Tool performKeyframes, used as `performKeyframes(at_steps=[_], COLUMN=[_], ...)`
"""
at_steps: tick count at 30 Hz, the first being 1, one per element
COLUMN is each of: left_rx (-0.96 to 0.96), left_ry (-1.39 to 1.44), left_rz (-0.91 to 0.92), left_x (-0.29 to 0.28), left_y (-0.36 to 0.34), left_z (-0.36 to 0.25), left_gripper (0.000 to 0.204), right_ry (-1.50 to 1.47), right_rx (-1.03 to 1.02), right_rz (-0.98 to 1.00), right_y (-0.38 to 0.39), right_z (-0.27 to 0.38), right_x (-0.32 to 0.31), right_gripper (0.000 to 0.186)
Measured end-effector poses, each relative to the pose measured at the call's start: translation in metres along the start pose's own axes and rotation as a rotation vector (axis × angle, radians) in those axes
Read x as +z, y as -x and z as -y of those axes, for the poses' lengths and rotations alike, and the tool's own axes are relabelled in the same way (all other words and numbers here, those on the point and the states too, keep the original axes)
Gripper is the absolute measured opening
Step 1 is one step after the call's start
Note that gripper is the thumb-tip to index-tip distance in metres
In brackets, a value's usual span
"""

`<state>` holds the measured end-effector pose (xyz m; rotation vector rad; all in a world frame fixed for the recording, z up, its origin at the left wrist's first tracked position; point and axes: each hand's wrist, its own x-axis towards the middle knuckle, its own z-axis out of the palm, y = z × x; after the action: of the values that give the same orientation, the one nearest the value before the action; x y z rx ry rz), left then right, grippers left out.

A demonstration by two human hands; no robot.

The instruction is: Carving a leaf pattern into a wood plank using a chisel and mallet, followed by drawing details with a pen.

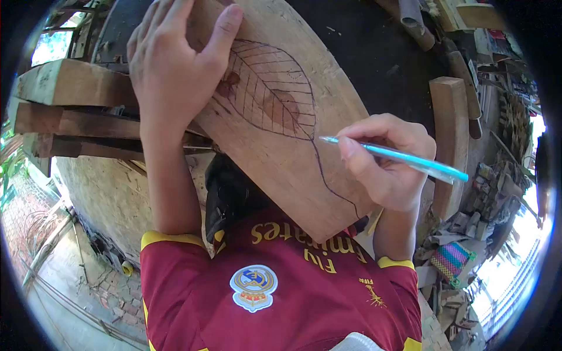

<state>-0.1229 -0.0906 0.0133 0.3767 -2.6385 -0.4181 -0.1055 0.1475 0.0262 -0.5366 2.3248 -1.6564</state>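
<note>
A wooden board point(269, 175) slants across the middle, bearing a dark hand-drawn leaf point(272, 88) with veins and a long wavy stem. My left hand point(172, 76) rests on the board's upper left, fingers stretched out and thumb apart, beside the drawing. My right hand point(392, 164), at the board's right side, grips a light blue pen point(439, 167) between thumb and fingers. The pen's tip is at or just over the point where stem meets leaf; whether it touches cannot be told.
A dark work surface point(345, 41) lies under the board. Stacked wooden pieces point(82, 85) are at the left, and an upright wooden block point(448, 146) is at the right. Farther right are scrap wood and a multicoloured woven item point(451, 260). My torso fills the lower middle.
</note>
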Motion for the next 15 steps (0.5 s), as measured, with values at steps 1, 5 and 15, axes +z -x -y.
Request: performKeyframes(at_steps=[1,5,15], left_rx=[-0.006,-0.004,0.009], left_ry=[-0.010,-0.017,-0.007], left_rz=[-0.001,0.015,0.005], left_x=[0.000,0.000,0.000], left_y=[0.000,0.001,-0.001], left_z=[-0.002,0.001,0.001], left_gripper=[0.064,0.063,0.063], right_ry=[0.025,-0.136,0.389], right_rx=[-0.018,-0.051,-0.505], right_rz=[0.003,-0.051,-0.406], right_y=[-0.001,0.001,0.001], right_z=[0.001,-0.004,-0.006], right_x=[0.002,0.005,0.002], right_gripper=[0.004,0.013,0.039])
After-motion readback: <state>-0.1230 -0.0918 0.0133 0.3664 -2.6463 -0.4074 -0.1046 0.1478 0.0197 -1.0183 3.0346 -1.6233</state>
